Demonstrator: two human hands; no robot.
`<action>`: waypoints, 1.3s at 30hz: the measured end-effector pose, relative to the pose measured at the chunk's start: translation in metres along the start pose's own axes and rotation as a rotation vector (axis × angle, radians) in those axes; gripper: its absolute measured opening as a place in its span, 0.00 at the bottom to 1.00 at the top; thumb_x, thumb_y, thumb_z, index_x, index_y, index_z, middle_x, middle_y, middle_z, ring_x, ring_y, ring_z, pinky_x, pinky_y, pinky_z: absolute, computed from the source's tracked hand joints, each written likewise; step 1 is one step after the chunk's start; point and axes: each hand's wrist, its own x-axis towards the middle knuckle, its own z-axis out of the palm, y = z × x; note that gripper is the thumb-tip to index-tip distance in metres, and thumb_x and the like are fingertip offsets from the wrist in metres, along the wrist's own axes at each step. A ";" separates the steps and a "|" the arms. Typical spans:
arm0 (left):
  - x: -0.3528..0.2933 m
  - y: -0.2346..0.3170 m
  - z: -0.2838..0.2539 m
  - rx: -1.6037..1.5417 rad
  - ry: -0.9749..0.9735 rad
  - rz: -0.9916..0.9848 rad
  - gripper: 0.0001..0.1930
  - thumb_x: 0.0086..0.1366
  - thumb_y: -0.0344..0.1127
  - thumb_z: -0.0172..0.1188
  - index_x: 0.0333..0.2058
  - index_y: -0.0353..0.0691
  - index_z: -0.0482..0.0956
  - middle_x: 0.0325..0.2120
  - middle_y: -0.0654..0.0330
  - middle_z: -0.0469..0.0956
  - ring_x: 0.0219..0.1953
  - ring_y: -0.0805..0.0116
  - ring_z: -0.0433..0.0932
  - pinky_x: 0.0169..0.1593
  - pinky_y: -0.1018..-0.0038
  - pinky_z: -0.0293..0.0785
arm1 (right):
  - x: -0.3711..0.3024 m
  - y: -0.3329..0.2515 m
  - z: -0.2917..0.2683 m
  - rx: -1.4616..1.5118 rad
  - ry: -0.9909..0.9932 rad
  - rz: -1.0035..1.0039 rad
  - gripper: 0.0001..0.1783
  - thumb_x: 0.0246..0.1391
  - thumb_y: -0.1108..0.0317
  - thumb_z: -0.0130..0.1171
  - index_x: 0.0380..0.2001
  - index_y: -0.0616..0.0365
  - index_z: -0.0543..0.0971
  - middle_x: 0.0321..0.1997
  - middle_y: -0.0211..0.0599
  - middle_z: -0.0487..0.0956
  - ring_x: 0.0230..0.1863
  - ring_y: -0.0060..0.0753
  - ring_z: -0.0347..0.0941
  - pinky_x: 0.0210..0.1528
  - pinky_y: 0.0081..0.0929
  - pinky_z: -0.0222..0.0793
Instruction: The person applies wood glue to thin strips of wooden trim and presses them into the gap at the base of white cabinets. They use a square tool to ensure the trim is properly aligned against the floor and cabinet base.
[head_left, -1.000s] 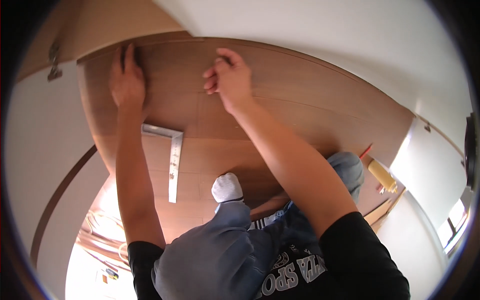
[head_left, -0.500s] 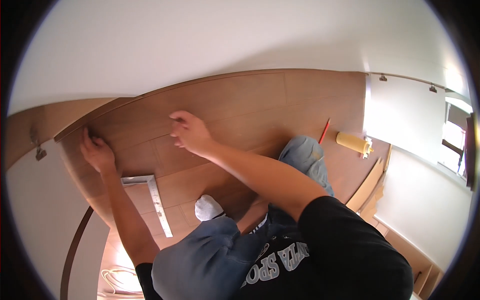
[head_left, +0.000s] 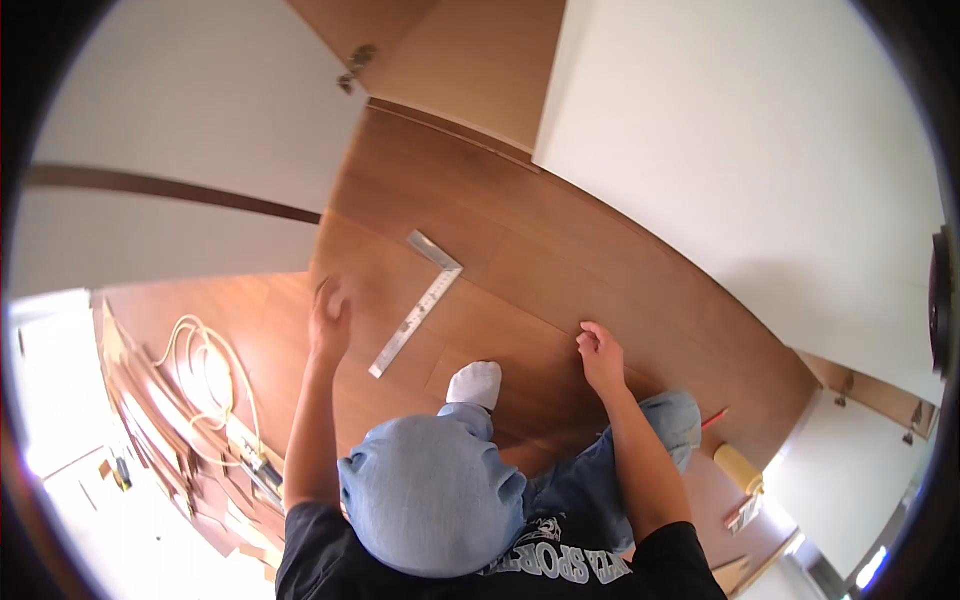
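Both my hands hover over the brown wood-plank floor [head_left: 520, 270]. Slightly blurred, my left hand [head_left: 331, 318] is open, thumb and fingers apart with nothing between them, near the floor's left edge by a white door. My right hand [head_left: 602, 358] has its fingers curled in, and no object shows in it. Between the hands lies a metal carpenter's square [head_left: 418, 322], flat on the planks and closer to my left hand. Beyond my right knee are a red pencil [head_left: 714, 418] and a yellow bottle [head_left: 737, 468] lying on its side.
A white panel [head_left: 740, 150] borders the floor on the right. At the far left, an open cabinet door [head_left: 220, 90] hangs on metal hinges [head_left: 355, 68]. Lower left are a coiled pale hose [head_left: 235, 372], a dark tool [head_left: 264, 470] and stacked plank strips [head_left: 150, 425]. My socked foot [head_left: 474, 384] rests near the square.
My view has turned left, bringing in the hose and plank strips. Both hands have drawn back from the far floor edge, and the right hand has moved away from the left. The square lies untouched.
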 end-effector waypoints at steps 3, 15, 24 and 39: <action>-0.077 -0.086 -0.102 -0.298 0.295 -0.226 0.20 0.69 0.27 0.55 0.60 0.36 0.72 0.57 0.56 0.74 0.55 0.67 0.73 0.56 0.72 0.71 | 0.004 0.013 0.005 0.032 -0.044 -0.081 0.15 0.63 0.69 0.56 0.50 0.63 0.79 0.36 0.38 0.83 0.33 0.26 0.78 0.39 0.25 0.75; 0.083 0.098 -0.391 -0.650 0.565 0.073 0.26 0.71 0.47 0.55 0.58 0.34 0.71 0.57 0.56 0.74 0.59 0.67 0.70 0.63 0.68 0.63 | 0.003 0.037 -0.004 0.154 -0.161 -0.077 0.14 0.60 0.71 0.57 0.48 0.65 0.79 0.33 0.35 0.81 0.28 0.23 0.76 0.31 0.22 0.74; 0.071 0.144 -0.304 -0.529 0.807 0.158 0.17 0.73 0.46 0.54 0.46 0.37 0.78 0.43 0.60 0.83 0.44 0.70 0.79 0.46 0.71 0.76 | 0.001 0.048 0.000 -0.105 -0.098 -0.122 0.11 0.60 0.70 0.58 0.43 0.62 0.82 0.29 0.32 0.81 0.26 0.24 0.76 0.29 0.24 0.73; 0.112 0.336 -0.171 -0.445 0.584 0.541 0.39 0.48 0.41 0.73 0.54 0.26 0.65 0.45 0.39 0.67 0.51 0.44 0.69 0.51 0.59 0.75 | 0.024 -0.258 0.059 0.072 -0.069 -0.577 0.24 0.67 0.70 0.53 0.63 0.67 0.65 0.62 0.46 0.74 0.63 0.36 0.71 0.64 0.34 0.67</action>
